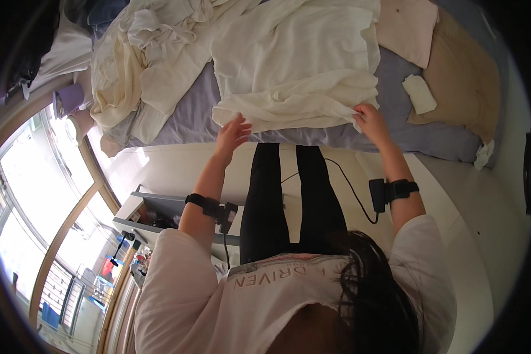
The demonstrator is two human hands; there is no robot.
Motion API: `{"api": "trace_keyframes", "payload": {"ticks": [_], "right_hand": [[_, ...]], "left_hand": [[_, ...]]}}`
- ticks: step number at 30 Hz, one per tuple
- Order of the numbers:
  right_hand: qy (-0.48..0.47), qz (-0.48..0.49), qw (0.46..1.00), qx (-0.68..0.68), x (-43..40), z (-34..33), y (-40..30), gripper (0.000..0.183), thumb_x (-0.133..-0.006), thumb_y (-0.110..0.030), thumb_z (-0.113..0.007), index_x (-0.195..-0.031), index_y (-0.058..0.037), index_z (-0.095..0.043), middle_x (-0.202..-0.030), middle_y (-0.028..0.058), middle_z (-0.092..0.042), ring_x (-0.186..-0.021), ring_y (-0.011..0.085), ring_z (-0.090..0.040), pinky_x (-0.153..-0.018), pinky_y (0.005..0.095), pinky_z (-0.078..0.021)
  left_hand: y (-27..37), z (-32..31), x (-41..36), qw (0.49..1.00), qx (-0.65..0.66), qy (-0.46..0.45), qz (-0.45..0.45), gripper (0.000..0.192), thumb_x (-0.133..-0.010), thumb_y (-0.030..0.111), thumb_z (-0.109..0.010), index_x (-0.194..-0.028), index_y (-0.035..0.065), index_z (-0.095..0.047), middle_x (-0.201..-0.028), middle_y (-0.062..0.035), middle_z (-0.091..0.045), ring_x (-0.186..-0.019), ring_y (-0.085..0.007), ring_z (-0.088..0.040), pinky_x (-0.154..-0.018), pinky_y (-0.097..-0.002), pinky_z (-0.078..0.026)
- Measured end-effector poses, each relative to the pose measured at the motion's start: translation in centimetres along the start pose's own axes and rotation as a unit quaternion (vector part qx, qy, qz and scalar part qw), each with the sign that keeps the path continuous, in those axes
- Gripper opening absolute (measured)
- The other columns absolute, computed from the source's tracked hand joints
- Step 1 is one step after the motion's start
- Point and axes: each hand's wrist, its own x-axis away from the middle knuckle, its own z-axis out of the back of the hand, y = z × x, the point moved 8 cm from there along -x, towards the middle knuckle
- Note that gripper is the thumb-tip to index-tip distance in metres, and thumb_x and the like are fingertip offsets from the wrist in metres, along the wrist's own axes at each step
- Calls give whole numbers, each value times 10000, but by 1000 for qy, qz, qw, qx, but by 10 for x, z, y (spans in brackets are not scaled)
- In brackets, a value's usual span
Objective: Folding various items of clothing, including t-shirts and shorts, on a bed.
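Note:
A cream cloth garment (301,57) lies spread over the bed before me, its near edge bunched in loose folds. My right hand (371,125) pinches the near right corner of this garment between thumb and fingers. Just off its near left corner, my left hand (234,135) is raised with fingers apart and nothing in it. Whether its fingertips brush the cloth I cannot tell. Both forearms wear black straps with small devices, and a cable runs from each.
Rumpled cream clothes (159,66) pile on the bed's left. A pale pink folded cloth (407,31), a brown cushion or cloth (464,79) and a small white folded cloth (419,94) lie right. The bed's grey-purple sheet (194,101) shows between. An open drawer (159,201) stands behind my left arm.

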Motion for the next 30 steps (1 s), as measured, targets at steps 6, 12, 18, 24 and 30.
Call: {"api": "trace_keyframes", "payload": {"ticks": [6, 12, 18, 24, 30], "right_hand": [[-64, 18, 994, -92, 9, 9, -40, 188, -813, -168, -544, -950, -42, -564, -853, 106, -589, -742, 243, -572, -658, 303, -444], [-45, 59, 982, -173, 14, 43, -70, 245, -783, -216, -592, -985, -79, -568, -873, 79, -607, -736, 245, -588, -660, 301, -461], [28, 32, 999, 20, -34, 33, -1, 354, -729, -205, -639, -1055, -103, -545, -1033, 67, -558, -903, 219, -544, -765, 327, -442], [73, 136, 977, 144, -55, 28, -22, 451, -662, -214, -674, -1071, -89, -528, -1096, 80, -506, -1079, 239, -434, -963, 385, -308], [-104, 214, 952, 193, -46, 1, -32, 410, -635, -203, -663, -995, -61, -530, -1027, 90, -521, -1045, 258, -450, -1009, 397, -260]], "left_hand": [[10, 17, -16, 964, 228, 126, 59, 598, -760, 545, -516, -1051, 25, -474, -936, -69, -539, -816, -189, -530, -726, -306, -438], [-14, 53, -52, 929, 321, 183, 34, 137, -779, 98, -423, -885, 29, -475, -917, -101, -511, -859, -220, -501, -756, -342, -446], [-46, 84, -54, 924, 327, 194, 38, 152, -731, 33, -436, -876, 34, -482, -834, -78, -487, -802, -225, -499, -750, -386, -425], [28, 90, -10, 834, -179, 441, -279, 353, -713, 135, -578, -1039, 29, -494, -986, -121, -511, -934, -264, -482, -841, -401, -373], [94, -26, 15, 680, -581, 227, -386, 467, -687, 218, -661, -1100, 73, -500, -1068, -123, -521, -1032, -276, -461, -962, -427, -267]]}}
